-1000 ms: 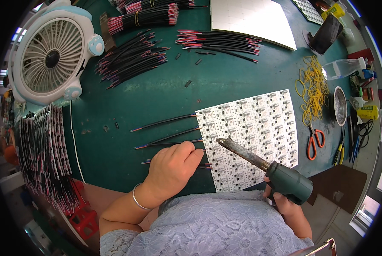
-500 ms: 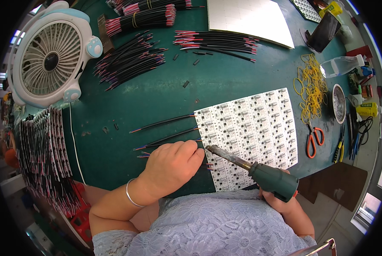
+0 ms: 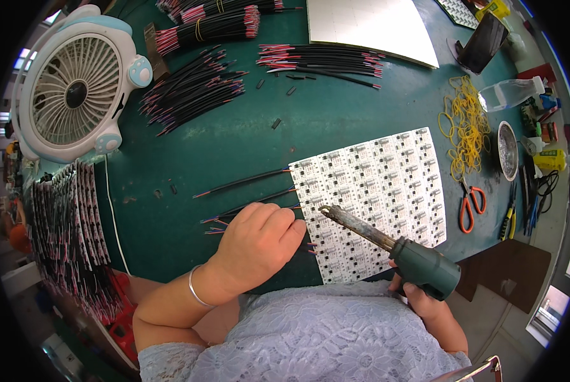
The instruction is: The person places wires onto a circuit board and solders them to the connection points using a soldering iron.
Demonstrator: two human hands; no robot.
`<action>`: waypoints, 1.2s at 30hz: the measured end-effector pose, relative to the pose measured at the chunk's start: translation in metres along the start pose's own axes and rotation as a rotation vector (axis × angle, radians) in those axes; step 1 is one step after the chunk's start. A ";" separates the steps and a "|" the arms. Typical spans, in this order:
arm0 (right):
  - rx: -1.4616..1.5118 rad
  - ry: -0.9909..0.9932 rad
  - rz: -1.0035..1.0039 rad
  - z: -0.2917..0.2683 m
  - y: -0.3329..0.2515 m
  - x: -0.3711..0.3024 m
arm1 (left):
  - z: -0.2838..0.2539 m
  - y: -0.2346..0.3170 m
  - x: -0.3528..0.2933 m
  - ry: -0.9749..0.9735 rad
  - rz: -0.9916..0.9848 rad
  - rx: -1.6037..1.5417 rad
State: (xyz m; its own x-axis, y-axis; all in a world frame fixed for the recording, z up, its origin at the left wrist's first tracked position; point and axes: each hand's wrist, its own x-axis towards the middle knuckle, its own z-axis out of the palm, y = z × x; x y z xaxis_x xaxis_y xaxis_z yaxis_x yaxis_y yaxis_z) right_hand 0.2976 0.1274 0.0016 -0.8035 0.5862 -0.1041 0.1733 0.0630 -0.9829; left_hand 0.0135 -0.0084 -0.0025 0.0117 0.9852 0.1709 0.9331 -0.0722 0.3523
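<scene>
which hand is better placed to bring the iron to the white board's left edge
Probably the right hand: it grips the green soldering iron, its tip near that edge of the white board. The left hand is at the wires.

Head-worn fisheye, left of a side-by-side pair: looks down and forward from above the wearer's pale lace top [image 3: 317, 331] across the green worktable [image 3: 189, 137]. Left hand [image 3: 259, 237] and right hand [image 3: 426, 304] register at close range, lower half; straight edges bow outward.

The right hand [image 3: 422, 302] has just drawn the soldering iron [image 3: 407, 256] back, its tip moving off rightward from close beside the left hand [image 3: 257, 237].
</scene>
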 end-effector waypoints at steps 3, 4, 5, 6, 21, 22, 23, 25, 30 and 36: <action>0.025 -0.007 0.056 -0.002 -0.003 -0.001 | 0.005 -0.003 -0.003 0.118 0.051 -0.039; 0.005 -0.024 0.058 -0.003 -0.002 -0.003 | 0.006 -0.003 -0.005 0.122 0.037 -0.053; -0.016 -0.041 0.060 -0.003 0.000 -0.004 | 0.007 -0.003 -0.007 0.126 0.024 -0.066; -0.017 -0.040 0.060 -0.004 0.001 -0.003 | 0.008 -0.002 -0.007 0.126 0.025 -0.067; -0.407 -0.145 -0.093 -0.006 0.004 -0.003 | 0.009 0.003 -0.009 0.103 -0.002 -0.056; -0.479 -0.157 -0.242 -0.008 0.006 0.001 | 0.009 0.004 -0.010 0.109 0.002 -0.047; -0.550 -0.168 -0.393 -0.010 0.008 0.003 | 0.009 0.004 -0.010 0.115 0.005 -0.037; -0.348 -0.139 -0.144 -0.011 0.011 -0.011 | 0.010 0.004 -0.010 0.116 0.002 -0.031; 0.389 0.122 0.177 0.005 0.012 -0.023 | 0.012 0.005 -0.009 0.121 0.014 -0.019; 0.557 0.304 0.178 0.020 0.020 -0.008 | 0.011 0.003 -0.006 0.141 0.011 -0.021</action>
State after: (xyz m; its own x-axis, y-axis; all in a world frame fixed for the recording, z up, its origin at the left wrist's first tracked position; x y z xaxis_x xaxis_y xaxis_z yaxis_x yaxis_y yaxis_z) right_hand 0.2956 0.1078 -0.0201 -0.5791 0.7562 -0.3047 -0.0978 -0.4355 -0.8949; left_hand 0.0207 -0.0131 -0.0126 -0.0304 0.9529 0.3017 0.9255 -0.0872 0.3686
